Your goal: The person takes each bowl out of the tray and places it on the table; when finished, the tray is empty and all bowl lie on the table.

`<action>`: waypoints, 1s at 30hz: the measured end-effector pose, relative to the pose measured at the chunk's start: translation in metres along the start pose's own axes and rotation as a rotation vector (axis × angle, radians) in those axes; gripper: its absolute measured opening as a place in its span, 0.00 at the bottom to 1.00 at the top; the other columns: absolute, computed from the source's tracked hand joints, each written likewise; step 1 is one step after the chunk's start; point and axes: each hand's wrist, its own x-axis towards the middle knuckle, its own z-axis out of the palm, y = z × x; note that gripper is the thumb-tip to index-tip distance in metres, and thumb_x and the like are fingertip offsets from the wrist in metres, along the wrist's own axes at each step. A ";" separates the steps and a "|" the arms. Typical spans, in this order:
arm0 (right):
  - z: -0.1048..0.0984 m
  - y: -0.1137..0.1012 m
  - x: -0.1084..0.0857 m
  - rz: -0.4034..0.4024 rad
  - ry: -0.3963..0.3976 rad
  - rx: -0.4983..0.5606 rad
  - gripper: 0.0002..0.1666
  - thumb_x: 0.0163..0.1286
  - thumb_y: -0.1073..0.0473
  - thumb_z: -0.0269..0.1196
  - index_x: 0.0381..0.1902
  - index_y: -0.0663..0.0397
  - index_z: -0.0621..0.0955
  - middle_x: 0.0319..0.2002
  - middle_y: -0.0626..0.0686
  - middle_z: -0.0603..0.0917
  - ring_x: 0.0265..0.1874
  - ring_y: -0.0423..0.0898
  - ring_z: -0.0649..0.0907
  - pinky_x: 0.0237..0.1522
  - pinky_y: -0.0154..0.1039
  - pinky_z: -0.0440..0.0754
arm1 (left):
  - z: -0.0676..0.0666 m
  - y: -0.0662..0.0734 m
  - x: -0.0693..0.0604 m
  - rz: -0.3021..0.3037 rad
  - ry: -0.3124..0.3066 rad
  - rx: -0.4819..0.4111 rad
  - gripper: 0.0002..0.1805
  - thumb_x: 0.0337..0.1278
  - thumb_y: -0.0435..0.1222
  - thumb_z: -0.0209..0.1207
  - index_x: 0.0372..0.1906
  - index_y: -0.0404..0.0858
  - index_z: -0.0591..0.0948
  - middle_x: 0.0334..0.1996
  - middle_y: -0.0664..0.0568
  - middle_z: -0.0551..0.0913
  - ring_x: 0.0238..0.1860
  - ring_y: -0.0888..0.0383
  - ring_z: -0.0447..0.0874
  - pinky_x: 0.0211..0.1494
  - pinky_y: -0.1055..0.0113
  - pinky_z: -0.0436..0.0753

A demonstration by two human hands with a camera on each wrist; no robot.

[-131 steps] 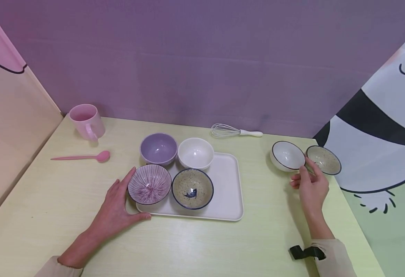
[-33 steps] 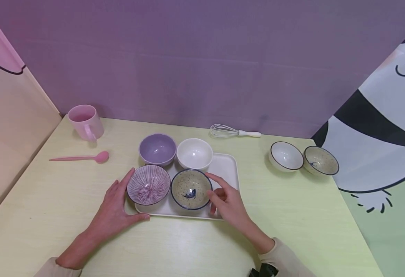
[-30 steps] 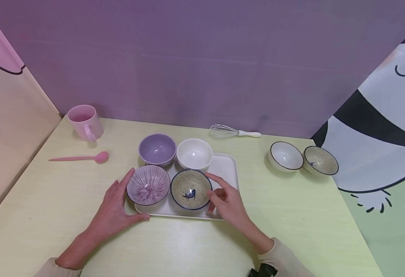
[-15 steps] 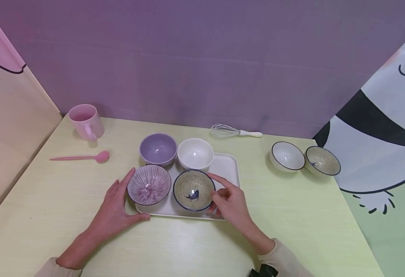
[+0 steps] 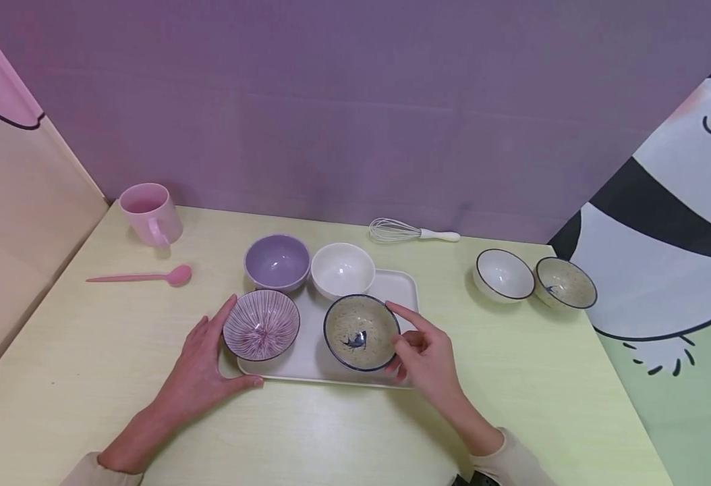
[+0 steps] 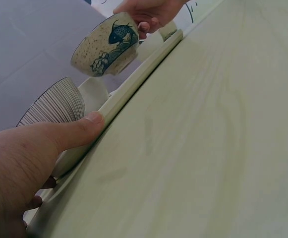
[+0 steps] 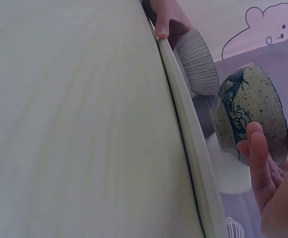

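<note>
Speckled bowl (image 5: 361, 333) shifted right, raised over tray (image 5: 316, 351); right fingers (image 5: 415, 316) hold it, left fingers (image 5: 216, 328) spread wide beside striped bowl (image 5: 262, 325).

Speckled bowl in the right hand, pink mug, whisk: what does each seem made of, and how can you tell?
Speckled bowl: probably glazed ceramic, from its glossy highlight and flecks.
Pink mug: smooth, evenly coloured, perhaps plastic, though ceramic is possible.
Whisk: thin pale wires, perhaps metal, too small to tell; smooth white handle, likely plastic.
</note>
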 end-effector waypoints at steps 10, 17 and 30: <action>-0.020 0.003 -0.004 -0.027 0.069 -0.009 0.34 0.73 0.80 0.57 0.73 0.58 0.83 0.19 0.62 0.84 0.12 0.46 0.86 0.14 0.39 0.86 | -0.001 0.000 0.000 -0.005 -0.007 -0.002 0.80 0.42 0.57 0.88 0.93 0.52 0.45 0.87 0.34 0.58 0.84 0.18 0.49 0.81 0.19 0.56; -0.036 0.008 -0.005 -0.046 0.119 -0.011 0.34 0.73 0.80 0.55 0.74 0.62 0.81 0.18 0.61 0.84 0.12 0.46 0.86 0.15 0.38 0.87 | 0.000 -0.001 0.001 -0.003 -0.006 -0.002 0.80 0.42 0.56 0.88 0.93 0.53 0.45 0.88 0.35 0.58 0.84 0.19 0.49 0.82 0.19 0.56; -0.065 0.020 -0.003 0.022 0.286 0.023 0.34 0.74 0.79 0.52 0.75 0.59 0.82 0.19 0.52 0.87 0.12 0.45 0.87 0.19 0.40 0.91 | 0.003 -0.004 0.001 0.015 0.007 -0.004 0.79 0.42 0.54 0.89 0.93 0.52 0.46 0.87 0.35 0.59 0.84 0.19 0.49 0.83 0.20 0.55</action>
